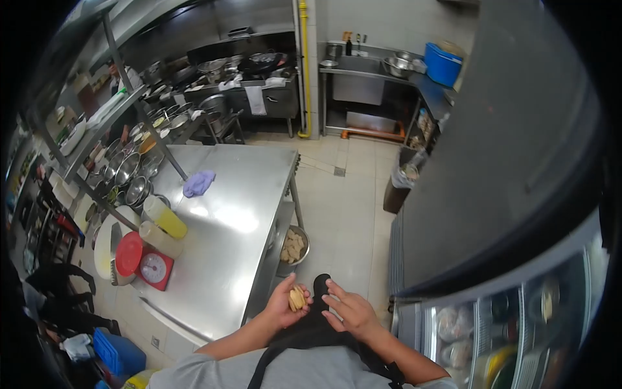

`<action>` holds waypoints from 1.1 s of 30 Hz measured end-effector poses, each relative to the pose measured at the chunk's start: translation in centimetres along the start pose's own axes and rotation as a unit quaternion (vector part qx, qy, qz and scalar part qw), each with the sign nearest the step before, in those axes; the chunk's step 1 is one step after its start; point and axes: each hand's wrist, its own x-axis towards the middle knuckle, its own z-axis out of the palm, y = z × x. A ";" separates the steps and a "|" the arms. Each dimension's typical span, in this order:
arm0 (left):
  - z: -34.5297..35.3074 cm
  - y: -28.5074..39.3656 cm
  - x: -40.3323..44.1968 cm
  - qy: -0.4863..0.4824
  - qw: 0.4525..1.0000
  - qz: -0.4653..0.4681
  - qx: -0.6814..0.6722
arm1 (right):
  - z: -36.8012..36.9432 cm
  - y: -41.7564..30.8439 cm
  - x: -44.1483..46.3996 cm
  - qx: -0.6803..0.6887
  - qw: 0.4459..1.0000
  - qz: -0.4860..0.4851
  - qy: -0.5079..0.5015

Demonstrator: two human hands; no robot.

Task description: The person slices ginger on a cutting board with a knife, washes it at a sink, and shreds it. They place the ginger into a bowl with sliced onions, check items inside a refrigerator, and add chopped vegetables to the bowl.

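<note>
In front of my body, my left hand [287, 303] is closed around a small pale yellow piece of food [297, 298] with a ridged look; its exact kind is unclear. Just to the right, my right hand [350, 312] is held up, fingers apart, with nothing in it. Beyond my left hand, a metal bowl [306, 251] holds several tan chunks, low beside the worktable. To the left stretches the steel worktable [220, 272].
A red kitchen scale [155, 270], squeeze bottles [164, 217] and a purple cloth [199, 184] sit on the worktable. At right, a large grey door [499, 149] stands open above stocked fridge shelves [476, 337]. A bin [403, 178] and a sink [356, 65] lie farther off.
</note>
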 end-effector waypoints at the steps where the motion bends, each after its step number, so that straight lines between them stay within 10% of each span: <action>1: 0.7 1.5 1.0 0.021 0.999 0.028 -0.013 | 0.1 2.3 1.6 0.002 1.000 -0.008 -0.006; 8: 3.3 14.8 16.1 0.007 0.996 0.080 0.028 | -1.5 17.4 11.1 -0.044 0.993 0.079 -0.081; 20: 19.0 32.0 34.3 0.019 0.997 0.076 0.028 | -6.6 41.7 13.9 -0.012 0.864 0.498 -0.078; 33: 34.8 48.7 54.4 -0.058 0.990 0.126 0.005 | -7.1 79.5 36.1 0.007 0.885 0.466 0.002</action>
